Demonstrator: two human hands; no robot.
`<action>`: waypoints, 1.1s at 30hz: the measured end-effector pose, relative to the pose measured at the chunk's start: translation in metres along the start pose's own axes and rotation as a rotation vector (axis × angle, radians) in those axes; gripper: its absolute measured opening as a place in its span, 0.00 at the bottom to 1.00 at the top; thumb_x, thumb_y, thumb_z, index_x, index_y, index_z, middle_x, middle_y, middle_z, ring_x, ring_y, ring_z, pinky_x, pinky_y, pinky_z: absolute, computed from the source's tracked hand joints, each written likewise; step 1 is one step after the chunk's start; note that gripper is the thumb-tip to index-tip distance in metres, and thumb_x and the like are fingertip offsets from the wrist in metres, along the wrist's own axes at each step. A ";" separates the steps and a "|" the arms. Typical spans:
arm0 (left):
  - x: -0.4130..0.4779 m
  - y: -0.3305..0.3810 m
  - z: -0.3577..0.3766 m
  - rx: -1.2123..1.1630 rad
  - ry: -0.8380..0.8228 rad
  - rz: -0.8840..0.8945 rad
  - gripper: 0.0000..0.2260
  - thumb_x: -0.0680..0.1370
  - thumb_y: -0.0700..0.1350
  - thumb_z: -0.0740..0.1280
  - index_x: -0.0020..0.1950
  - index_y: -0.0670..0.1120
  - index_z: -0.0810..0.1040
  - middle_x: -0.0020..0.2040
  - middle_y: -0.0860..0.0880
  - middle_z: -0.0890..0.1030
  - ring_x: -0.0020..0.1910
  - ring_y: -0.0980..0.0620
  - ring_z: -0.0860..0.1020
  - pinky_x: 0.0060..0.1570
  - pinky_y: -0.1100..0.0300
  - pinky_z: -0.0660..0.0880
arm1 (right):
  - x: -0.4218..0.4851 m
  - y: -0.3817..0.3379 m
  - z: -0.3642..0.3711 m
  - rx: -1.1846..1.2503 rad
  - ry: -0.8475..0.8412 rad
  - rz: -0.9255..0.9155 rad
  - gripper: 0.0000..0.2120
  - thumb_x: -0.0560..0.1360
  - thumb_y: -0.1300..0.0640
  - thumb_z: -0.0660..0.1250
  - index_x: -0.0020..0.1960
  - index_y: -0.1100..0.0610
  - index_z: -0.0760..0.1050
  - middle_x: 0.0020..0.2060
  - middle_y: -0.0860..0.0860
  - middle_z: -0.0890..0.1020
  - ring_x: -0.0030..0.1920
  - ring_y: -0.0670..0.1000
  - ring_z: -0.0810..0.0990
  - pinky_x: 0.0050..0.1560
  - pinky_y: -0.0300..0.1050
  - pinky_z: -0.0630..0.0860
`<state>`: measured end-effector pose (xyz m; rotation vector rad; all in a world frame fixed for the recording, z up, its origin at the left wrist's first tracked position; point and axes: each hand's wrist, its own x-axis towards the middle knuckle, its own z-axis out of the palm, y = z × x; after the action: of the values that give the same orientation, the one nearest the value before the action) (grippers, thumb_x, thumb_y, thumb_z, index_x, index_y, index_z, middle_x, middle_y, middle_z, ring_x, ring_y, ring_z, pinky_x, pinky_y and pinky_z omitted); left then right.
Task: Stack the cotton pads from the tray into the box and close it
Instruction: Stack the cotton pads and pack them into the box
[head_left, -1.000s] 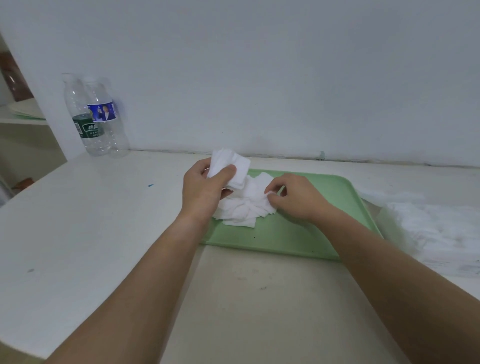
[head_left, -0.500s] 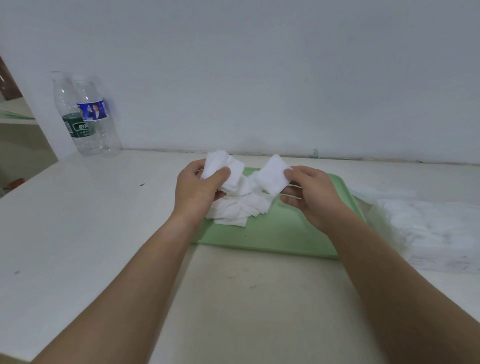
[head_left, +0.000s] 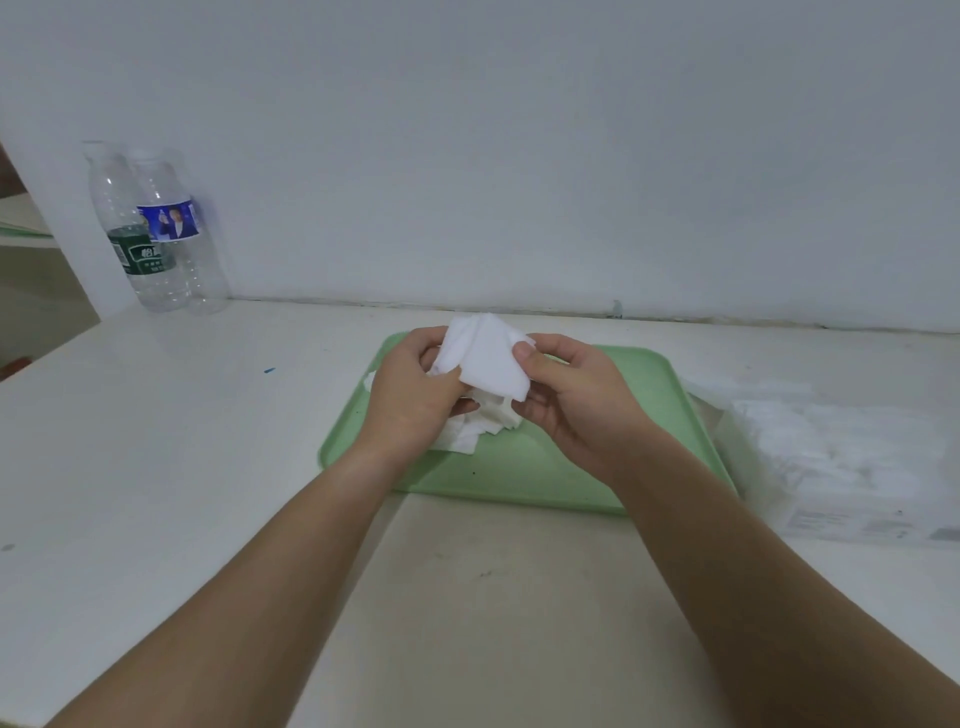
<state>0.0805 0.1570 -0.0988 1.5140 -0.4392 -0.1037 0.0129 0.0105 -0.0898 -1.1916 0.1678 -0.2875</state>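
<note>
Now both my hands are raised over the far half of the green tray, sharing a small stack of white cotton pads. My left hand grips the stack from its left side: the thumb lies across the front near the lower edge, and the other fingers curl round behind. My right hand pinches the stack's right edge, thumb tip pressed on the front face, the remaining fingers curled below and behind it. The held pads are lifted clear of the tray, somewhat fanned rather than squared up, with their broad face tilted toward me.

Below them a loose pile of further pads lies on the left part of the tray, partly hidden by my left hand. The tray sits flat on the white table, its near half bare.

Just beside the tray's right rim rests the clear plastic box. It is too blurred for me to tell whether it touches the rim or whether its lid is up.

Well apart, at the table's back-left corner, two clear bottles stand upright side by side near the wall, one with a blue label, one with a green.
</note>
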 end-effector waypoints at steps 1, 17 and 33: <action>0.000 0.000 0.001 -0.014 -0.006 -0.007 0.13 0.78 0.36 0.70 0.63 0.42 0.78 0.50 0.46 0.85 0.45 0.52 0.86 0.39 0.62 0.82 | 0.000 0.001 0.000 -0.012 0.029 -0.017 0.04 0.79 0.63 0.67 0.54 0.61 0.76 0.43 0.57 0.85 0.42 0.53 0.84 0.51 0.50 0.81; -0.003 0.011 0.010 -0.235 -0.027 -0.158 0.12 0.84 0.49 0.61 0.54 0.44 0.81 0.44 0.48 0.86 0.43 0.49 0.86 0.43 0.54 0.84 | -0.001 0.005 0.003 -0.643 0.276 -0.366 0.02 0.77 0.56 0.69 0.46 0.52 0.76 0.43 0.46 0.79 0.36 0.50 0.83 0.40 0.40 0.78; -0.030 0.042 0.016 0.104 -0.422 -0.023 0.23 0.69 0.42 0.79 0.61 0.56 0.79 0.53 0.46 0.85 0.53 0.46 0.84 0.53 0.51 0.81 | -0.041 -0.075 -0.039 -0.783 -0.296 -0.077 0.19 0.73 0.62 0.75 0.63 0.54 0.78 0.56 0.52 0.84 0.56 0.52 0.84 0.56 0.50 0.81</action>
<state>0.0391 0.1551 -0.0640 1.6011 -0.7730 -0.4297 -0.0470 -0.0370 -0.0348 -2.0031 -0.0350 -0.1033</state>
